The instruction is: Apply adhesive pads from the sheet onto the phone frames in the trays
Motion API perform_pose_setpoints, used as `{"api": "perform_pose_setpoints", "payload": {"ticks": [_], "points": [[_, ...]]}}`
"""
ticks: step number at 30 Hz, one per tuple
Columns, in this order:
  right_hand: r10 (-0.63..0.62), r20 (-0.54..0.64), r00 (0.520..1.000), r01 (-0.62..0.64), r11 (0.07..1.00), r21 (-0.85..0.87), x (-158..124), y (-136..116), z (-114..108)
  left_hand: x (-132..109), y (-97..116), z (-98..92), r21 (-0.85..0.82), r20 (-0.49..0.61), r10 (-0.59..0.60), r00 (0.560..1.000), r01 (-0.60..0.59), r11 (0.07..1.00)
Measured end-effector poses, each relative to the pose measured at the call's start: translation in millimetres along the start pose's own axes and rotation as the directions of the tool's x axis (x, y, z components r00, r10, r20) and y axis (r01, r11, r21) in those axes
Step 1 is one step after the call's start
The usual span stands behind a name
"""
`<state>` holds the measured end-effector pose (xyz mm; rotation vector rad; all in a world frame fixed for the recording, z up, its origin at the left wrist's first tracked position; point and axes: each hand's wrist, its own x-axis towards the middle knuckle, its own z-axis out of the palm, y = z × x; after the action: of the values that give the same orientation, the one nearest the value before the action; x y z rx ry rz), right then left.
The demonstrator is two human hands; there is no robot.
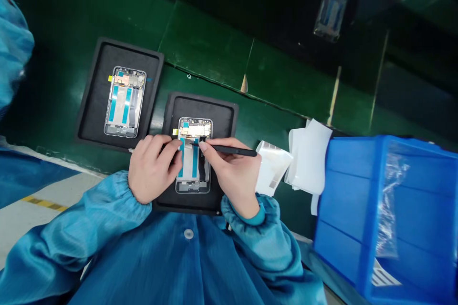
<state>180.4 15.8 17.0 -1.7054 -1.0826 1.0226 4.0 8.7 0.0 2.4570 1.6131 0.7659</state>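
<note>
An open phone frame [194, 162] with blue strips lies in a black foam tray [225, 119] right in front of me. My left hand [152, 167] rests on the frame's left edge, fingers curled and pressing on it. My right hand [234, 171] pinches a thin black stylus-like tool [232, 150], its tip touching the middle of the frame.
A second phone frame [125, 101] sits in another black tray [96, 86] to the left on the green belt. White liner sheets [307, 152] lie right of my hand, beside a blue plastic bin [358, 209]. A third tray with a phone frame [331, 12] is far back. A person's blue sleeve [12, 43] shows at left.
</note>
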Motion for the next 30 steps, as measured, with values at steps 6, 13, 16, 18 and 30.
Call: {"api": "perform_pose_setpoints", "payload": {"ticks": [6, 13, 16, 18, 30], "points": [[0.006, 0.007, 1.000, -0.006, 1.000, 0.014, -0.2, 1.3, 1.7, 0.1, 0.0, 0.3, 0.009, 0.005, 0.001, 1.000, -0.001, 1.000], [-0.017, 0.008, 1.000, 0.017, 1.000, -0.004, 0.1, 1.9, 1.1, -0.8, 0.2, 0.3, 0.023, 0.020, -0.007, 1.000, 0.006, 1.000], [-0.014, 0.012, 1.000, 0.014, 1.000, -0.004, 0.3, 1.3, 0.7, -1.1, 0.1, 0.5, 0.025, 0.020, -0.008, 1.000, 0.007, 1.000], [-0.010, 0.014, 1.000, 0.010, 1.000, -0.002, 0.4, 1.2, 0.5, -1.3, 0.0, 0.8, 0.025, 0.016, -0.004, 1.000, 0.004, 1.000], [-0.038, 0.015, 0.999, 0.038, 0.999, -0.004, 0.4, 3.0, 1.8, -1.1, 0.3, 0.2, 0.033, 0.020, -0.003, 1.000, 0.002, 0.999]]}}
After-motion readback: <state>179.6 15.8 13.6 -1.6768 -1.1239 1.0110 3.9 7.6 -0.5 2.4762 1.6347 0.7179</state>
